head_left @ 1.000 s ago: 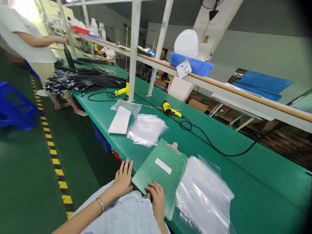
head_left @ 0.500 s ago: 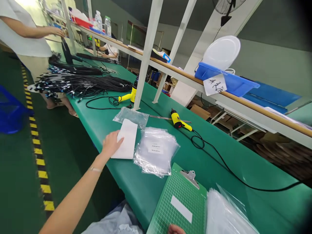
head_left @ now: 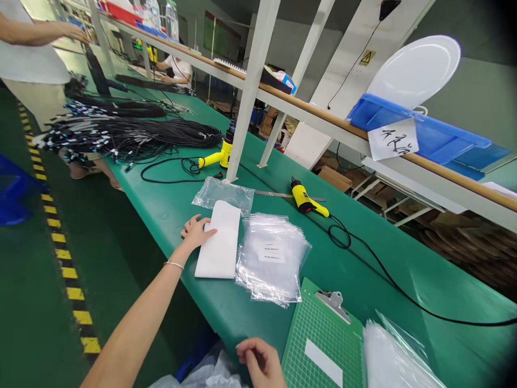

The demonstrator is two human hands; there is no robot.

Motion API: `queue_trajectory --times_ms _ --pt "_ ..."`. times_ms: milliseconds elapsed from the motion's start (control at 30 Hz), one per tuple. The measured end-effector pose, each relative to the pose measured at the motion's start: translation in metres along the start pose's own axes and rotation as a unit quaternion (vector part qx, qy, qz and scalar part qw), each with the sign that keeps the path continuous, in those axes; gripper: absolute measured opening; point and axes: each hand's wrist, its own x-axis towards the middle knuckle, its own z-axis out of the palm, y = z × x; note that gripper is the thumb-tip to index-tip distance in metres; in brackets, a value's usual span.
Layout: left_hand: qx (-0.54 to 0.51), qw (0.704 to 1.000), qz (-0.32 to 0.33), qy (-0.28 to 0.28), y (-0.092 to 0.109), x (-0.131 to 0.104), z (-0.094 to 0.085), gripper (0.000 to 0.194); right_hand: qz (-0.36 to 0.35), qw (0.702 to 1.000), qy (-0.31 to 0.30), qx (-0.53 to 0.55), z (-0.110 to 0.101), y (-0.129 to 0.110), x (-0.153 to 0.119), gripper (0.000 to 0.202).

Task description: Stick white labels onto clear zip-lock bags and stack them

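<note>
Right hand (head_left: 262, 364): loosely curled and partly open at the near edge of the counter (head_left: 194, 134), left of the clipboard; nothing is seen to be gripped in it.
Clipboard (head_left: 307, 315): green and gridded, laid near the near edge; a white strip (head_left: 323, 362) is borne on it.
Plastic bags (head_left: 391, 358): piled just right of the clipboard, partly cut off by the bottom of the view.
Left hand (head_left: 196, 234): open, fingers spread, with the thumb laid on the left side of the white pad; the pad is touched, not grasped.
White pad (head_left: 222, 237): laid flat by the near edge, left of the labelled bags.
Labelled bags (head_left: 272, 285): stacked beside the pad; small print is carried on white labels.
Clear bag (head_left: 234, 195): spread just beyond the pad.
Yellow heat gun (head_left: 302, 198): laid over the metal strip (head_left: 269, 193), toward the far edge.
Second heat gun (head_left: 220, 157): placed by the shelf post (head_left: 252, 86).
Black cables (head_left: 137, 132): heaped toward the counter's far left end.
Blue bin (head_left: 440, 134): set on the raised shelf (head_left: 307, 109).
Co-worker (head_left: 30, 62): seen beside the cables, one arm extended.
</note>
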Motion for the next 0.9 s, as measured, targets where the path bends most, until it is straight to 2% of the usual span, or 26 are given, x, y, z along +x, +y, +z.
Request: queue_trajectory --times_ms 100,200,233,267,300,333,367,400,433,467,533,567,600,633,700,800,900 --pt "-0.063 0.997 0.046 -0.002 0.013 -0.022 -0.015 0.021 0.009 0.999 -0.026 0.036 0.005 -0.011 0.008 0.032" --pt "-0.136 0.979 0.129 -0.080 0.023 -0.079 -0.044 0.022 0.075 0.985 -0.080 0.131 0.009 -0.038 0.016 0.041" --pt "-0.153 0.970 0.152 -0.114 0.025 -0.104 -0.054 0.022 0.126 0.961 -0.130 0.208 0.011 -0.049 0.019 0.048" --pt "-0.173 0.954 0.182 -0.164 0.024 -0.128 -0.064 0.019 0.169 0.923 -0.198 0.284 0.012 -0.060 0.022 0.060" --pt "-0.190 0.923 0.222 -0.252 0.022 -0.151 -0.072 0.016 0.183 0.894 -0.249 0.324 0.014 -0.068 0.024 0.072" --pt "-0.173 0.902 0.231 -0.321 0.017 -0.171 -0.079 0.018 0.204 0.876 -0.283 0.335 0.017 -0.074 0.027 0.075" --pt "-0.148 0.886 0.225 -0.378 0.012 -0.188 -0.084 0.023 0.221 0.868 -0.291 0.336 0.019 -0.077 0.029 0.070" --pt "-0.133 0.877 0.211 -0.410 0.004 -0.201 -0.087 0.029 0.233 0.870 -0.283 0.330 0.023 -0.076 0.031 0.059" --pt "-0.127 0.884 0.187 -0.408 -0.003 -0.210 -0.088 0.033 0.242 0.875 -0.266 0.324 0.026 -0.072 0.032 0.048" --pt "-0.134 0.904 0.156 -0.374 -0.011 -0.216 -0.087 0.034 0.244 0.882 -0.244 0.322 0.030 -0.067 0.032 0.040" --pt "-0.152 0.957 0.074 -0.236 -0.025 -0.222 -0.079 0.031 0.238 0.889 -0.209 0.331 0.038 -0.055 0.030 0.035" --pt "-0.159 0.972 0.031 -0.172 -0.030 -0.222 -0.074 0.033 0.231 0.890 -0.197 0.340 0.041 -0.050 0.029 0.034" --pt "-0.166 0.977 -0.004 -0.133 -0.033 -0.222 -0.068 0.040 0.226 0.889 -0.189 0.350 0.045 -0.046 0.027 0.034" --pt "-0.173 0.978 -0.022 -0.118 -0.034 -0.222 -0.063 0.049 0.222 0.888 -0.183 0.360 0.047 -0.044 0.026 0.034" --pt "-0.184 0.975 -0.013 -0.123 -0.033 -0.222 -0.053 0.057 0.217 0.883 -0.180 0.376 0.051 -0.043 0.024 0.034" --pt "-0.154 0.984 0.024 -0.088 -0.028 -0.223 -0.045 0.045 0.222 0.871 -0.198 0.392 0.051 -0.046 0.022 0.032" --pt "-0.120 0.989 0.052 -0.064 -0.026 -0.222 -0.045 0.032 0.236 0.854 -0.226 0.406 0.049 -0.045 0.023 0.033"
